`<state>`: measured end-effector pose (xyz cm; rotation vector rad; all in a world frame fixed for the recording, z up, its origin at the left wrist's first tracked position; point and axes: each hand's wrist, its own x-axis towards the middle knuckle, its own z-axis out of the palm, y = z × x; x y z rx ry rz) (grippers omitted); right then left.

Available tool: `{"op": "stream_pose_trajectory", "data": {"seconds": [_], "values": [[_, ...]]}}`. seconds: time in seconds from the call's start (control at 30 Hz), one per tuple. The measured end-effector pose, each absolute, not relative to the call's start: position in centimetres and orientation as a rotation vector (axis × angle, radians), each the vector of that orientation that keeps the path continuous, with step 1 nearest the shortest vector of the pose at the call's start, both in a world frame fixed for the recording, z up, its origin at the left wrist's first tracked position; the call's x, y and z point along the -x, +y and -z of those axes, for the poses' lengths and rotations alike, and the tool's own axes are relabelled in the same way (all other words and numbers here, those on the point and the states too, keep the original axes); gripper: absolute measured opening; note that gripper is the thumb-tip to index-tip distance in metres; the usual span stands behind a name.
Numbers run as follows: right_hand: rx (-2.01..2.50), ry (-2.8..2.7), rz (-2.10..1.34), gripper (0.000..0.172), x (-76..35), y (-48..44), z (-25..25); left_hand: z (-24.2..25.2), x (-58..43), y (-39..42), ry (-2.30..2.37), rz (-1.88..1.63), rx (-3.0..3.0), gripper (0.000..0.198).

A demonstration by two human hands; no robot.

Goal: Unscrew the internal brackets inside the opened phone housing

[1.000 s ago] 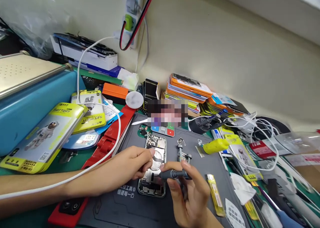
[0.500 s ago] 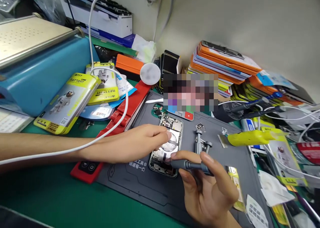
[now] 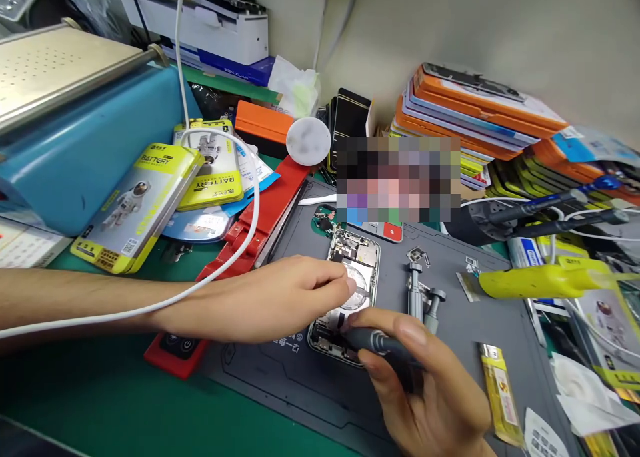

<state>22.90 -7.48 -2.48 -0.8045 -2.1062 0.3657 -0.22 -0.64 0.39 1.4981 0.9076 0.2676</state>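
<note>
An opened phone [image 3: 371, 270] lies on the dark grey mat with its inner parts exposed. Over its left side rests my left hand [image 3: 305, 290], thumb and fingers drawn together above the round coil. Its fingertips are partly hidden, so I cannot make out what they hold. My right hand [image 3: 430, 383] grips a dark grey screwdriver [image 3: 373, 340] between thumb and fingers, its front end pointing at the lower part of the phone. The tip is hidden. Two more grey screwdrivers [image 3: 415, 293] are on the mat to the right of the phone.
A red bar-shaped device [image 3: 260, 220] with a white round lamp [image 3: 309, 141] stands left of the mat [image 3: 280, 393]. A yellow bottle [image 3: 530, 285], a tool holder [image 3: 475, 223] and a yellow lighter [image 3: 501, 397] are at right. A white cable [image 3: 210, 270] crosses above my left forearm.
The view has shifted slightly, so the phone and mat sit further right. The screwdriver in my right hand now tilts more, its handle lower. My left hand remains over the phone.
</note>
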Motion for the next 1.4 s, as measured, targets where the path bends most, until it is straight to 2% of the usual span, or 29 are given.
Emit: {"op": "stream_pose_trajectory", "data": {"seconds": [0.2,0.3,0.43,0.57,0.67,0.83,0.97,1.27,1.4], "values": [[0.845,-2.208,-0.274,0.075,-22.4,-8.0,1.3,-0.2,0.2,-0.7,0.874,-0.288,-1.521,0.039],[0.841,-2.189,-0.271,0.068,-22.5,-8.5,1.1,-0.1,0.2,-0.8,0.870,-0.300,-1.528,0.040],[0.784,-2.143,-0.223,0.076,-22.8,-8.5,1.3,-0.2,0.2,-0.9,0.884,-0.285,-1.549,0.039],[0.813,-2.125,-0.269,0.073,-23.0,-8.5,1.5,-0.3,0.3,-0.9,0.891,-0.237,-1.531,0.028],[0.827,-2.042,-0.302,0.082,-23.1,-8.6,1.9,-0.2,0.2,-1.0,0.872,-0.260,-1.579,0.019],[0.904,-1.721,-0.454,0.086,-23.2,-8.4,2.1,-0.1,0.1,-1.0,0.788,-0.330,-1.694,0.018],[0.942,-1.702,-0.498,0.084,-23.3,-8.3,1.7,0.0,0.2,-1.0,0.777,-0.270,-1.620,0.012],[0.969,-1.602,-0.419,0.078,-23.1,-8.3,0.9,-0.7,0.3,-1.2,0.807,-0.217,-1.500,0.030],[0.938,-1.751,-0.289,0.089,-23.9,-8.7,1.6,-1.0,0.3,-1.2,0.879,-0.238,-1.360,0.034]]}}
